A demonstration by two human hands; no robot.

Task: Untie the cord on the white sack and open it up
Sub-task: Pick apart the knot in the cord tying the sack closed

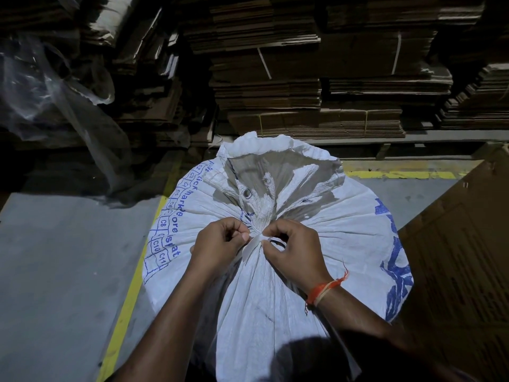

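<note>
A large white woven plastic sack [278,271], full and rounded, stands on a grey concrete floor [63,271], seen from above by the person working on it. Its top is gathered into a tight neck near the centre of the sack, and above the neck the loose mouth fans open towards the far edge, showing a metal eyelet [246,193].

Both hands meet at the neck, where a flat white cord [254,242] is tied. The left hand [220,244] pinches the cord from one side with thumb and fingertips closed on it. The right hand [292,250], with an orange thread band [323,289] at the wrist, pinches it from the other side. The two grips likely pull against each other to loosen the knot, which is not yet undone.

Blue printing runs along the sack's left edge: a grid of boxes marked C2, C3, C4, C8, C10, C11, beside partly folded words that seem to read "tick mark". Larger blue lettering on the right edge is too creased to read.

Stacks of flattened brown cardboard [316,92] stand beyond the sack, and a yellow painted line [124,307] crosses the floor.
</note>
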